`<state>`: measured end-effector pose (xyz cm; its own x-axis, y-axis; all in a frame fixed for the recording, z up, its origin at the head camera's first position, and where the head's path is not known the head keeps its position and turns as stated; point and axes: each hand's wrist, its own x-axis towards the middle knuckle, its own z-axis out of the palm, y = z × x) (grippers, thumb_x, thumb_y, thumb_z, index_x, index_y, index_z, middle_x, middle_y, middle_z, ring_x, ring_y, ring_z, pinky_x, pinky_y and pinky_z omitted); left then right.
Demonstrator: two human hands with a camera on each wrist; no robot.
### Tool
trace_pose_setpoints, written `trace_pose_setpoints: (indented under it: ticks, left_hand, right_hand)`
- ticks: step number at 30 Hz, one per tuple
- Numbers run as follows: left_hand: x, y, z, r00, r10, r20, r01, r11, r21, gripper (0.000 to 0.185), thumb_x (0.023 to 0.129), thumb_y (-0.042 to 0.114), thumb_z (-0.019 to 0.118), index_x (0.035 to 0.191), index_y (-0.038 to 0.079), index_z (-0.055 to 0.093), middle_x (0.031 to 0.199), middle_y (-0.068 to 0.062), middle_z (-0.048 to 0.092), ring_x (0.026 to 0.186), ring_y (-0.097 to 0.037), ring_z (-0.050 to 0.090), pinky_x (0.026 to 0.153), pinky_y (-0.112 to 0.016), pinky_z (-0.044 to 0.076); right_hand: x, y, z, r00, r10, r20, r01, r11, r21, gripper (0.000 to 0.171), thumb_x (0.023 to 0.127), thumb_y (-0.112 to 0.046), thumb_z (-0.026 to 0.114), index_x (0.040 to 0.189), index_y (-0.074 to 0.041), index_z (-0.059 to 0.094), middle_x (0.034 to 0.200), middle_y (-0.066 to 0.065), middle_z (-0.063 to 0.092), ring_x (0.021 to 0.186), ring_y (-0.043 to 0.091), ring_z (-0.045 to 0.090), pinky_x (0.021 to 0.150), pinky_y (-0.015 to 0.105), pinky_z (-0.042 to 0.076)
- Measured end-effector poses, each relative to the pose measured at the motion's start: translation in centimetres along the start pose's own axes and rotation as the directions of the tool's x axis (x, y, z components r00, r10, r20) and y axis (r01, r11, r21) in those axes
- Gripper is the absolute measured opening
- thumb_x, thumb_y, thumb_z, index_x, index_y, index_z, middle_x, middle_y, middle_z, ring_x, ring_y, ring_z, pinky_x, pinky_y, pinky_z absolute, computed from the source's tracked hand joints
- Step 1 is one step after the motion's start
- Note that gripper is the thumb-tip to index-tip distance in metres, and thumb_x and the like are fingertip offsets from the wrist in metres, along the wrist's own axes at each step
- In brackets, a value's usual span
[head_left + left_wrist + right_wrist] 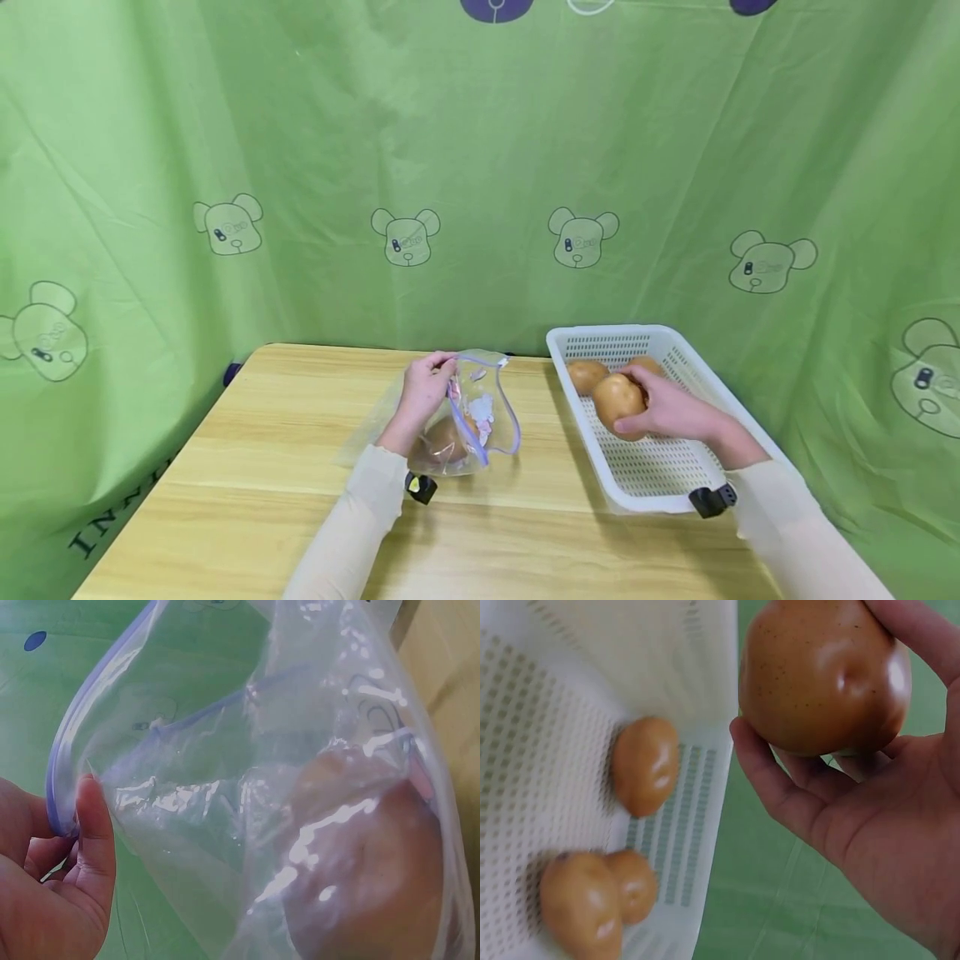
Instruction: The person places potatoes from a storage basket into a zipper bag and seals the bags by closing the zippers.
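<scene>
My left hand [426,387] pinches the purple zip edge of a clear zip-lock bag [187,825], whose mouth gapes to the right in the head view. Inside the bag lies a brown potato [367,870], seen through the shiny plastic. Over the white basket, my right hand [667,408] grips another potato [825,675], smooth and speckled, with fingers and thumb around it. Below it, in the right wrist view, more potatoes [646,765] lie in the basket.
The white perforated basket [600,462] stands at the right of the wooden table [262,467]. A green curtain [480,150] with bear-head prints hangs right behind the table and down both sides.
</scene>
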<state>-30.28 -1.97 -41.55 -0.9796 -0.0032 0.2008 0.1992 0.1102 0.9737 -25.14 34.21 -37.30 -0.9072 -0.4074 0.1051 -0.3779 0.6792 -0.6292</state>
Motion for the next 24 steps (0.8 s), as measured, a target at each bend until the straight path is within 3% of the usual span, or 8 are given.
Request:
trace_pose_setpoints:
  ticks: [6, 13, 20, 24]
  left_hand:
    - [0.0, 0.2, -0.1, 1.000, -0.001, -0.006, 0.001, 1.000, 0.015, 0.022, 0.094, 0.009, 0.056, 0.110, 0.001, 0.068, 0.083, -0.009, 0.060, 0.057, -0.008, 0.054, 0.052, -0.022, 0.051]
    - [-0.2, 0.3, -0.1, 0.999, 0.024, -0.028, -0.022, 0.997, 0.068, 0.021, 0.093, 0.010, 0.057, 0.108, 0.003, 0.069, 0.086, -0.009, 0.061, 0.063, -0.009, 0.053, 0.054, -0.018, 0.049]
    - [-0.2, 0.5, 0.0, 0.999, 0.034, -0.033, -0.031, 0.996, 0.078, 0.020, 0.092, 0.010, 0.058, 0.106, 0.003, 0.070, 0.087, -0.008, 0.062, 0.068, -0.011, 0.053, 0.055, -0.019, 0.048]
    - [-0.2, 0.5, 0.0, 0.999, 0.030, -0.032, -0.028, 0.997, 0.070, 0.020, 0.092, 0.010, 0.058, 0.106, 0.003, 0.070, 0.087, -0.008, 0.062, 0.069, -0.012, 0.053, 0.055, -0.019, 0.048]
  right_hand:
    - [1.2, -1.5, 1.1, 1.000, 0.023, 0.022, -0.023, 1.000, 0.013, 0.080, 0.071, -0.027, 0.083, 0.132, 0.001, 0.039, 0.113, 0.016, 0.055, 0.099, 0.027, 0.055, 0.083, 0.038, 0.048]
    - [2.4, -2.9, 2.2, 0.998, 0.008, 0.058, -0.012, 0.998, 0.065, 0.084, 0.072, -0.028, 0.082, 0.141, -0.010, 0.038, 0.127, 0.016, 0.051, 0.107, 0.029, 0.052, 0.086, 0.039, 0.048]
    - [3.9, -4.3, 3.9, 0.992, -0.119, 0.038, 0.118, 0.992, 0.042, 0.081, 0.073, -0.023, 0.081, 0.139, 0.000, 0.040, 0.130, 0.017, 0.049, 0.113, 0.031, 0.049, 0.094, 0.044, 0.043]
    - [4.6, -5.1, 4.9, 0.990, -0.129, 0.054, 0.128, 0.992, 0.020, 0.077, 0.075, -0.026, 0.078, 0.136, 0.002, 0.041, 0.125, 0.017, 0.052, 0.111, 0.030, 0.050, 0.094, 0.045, 0.044]
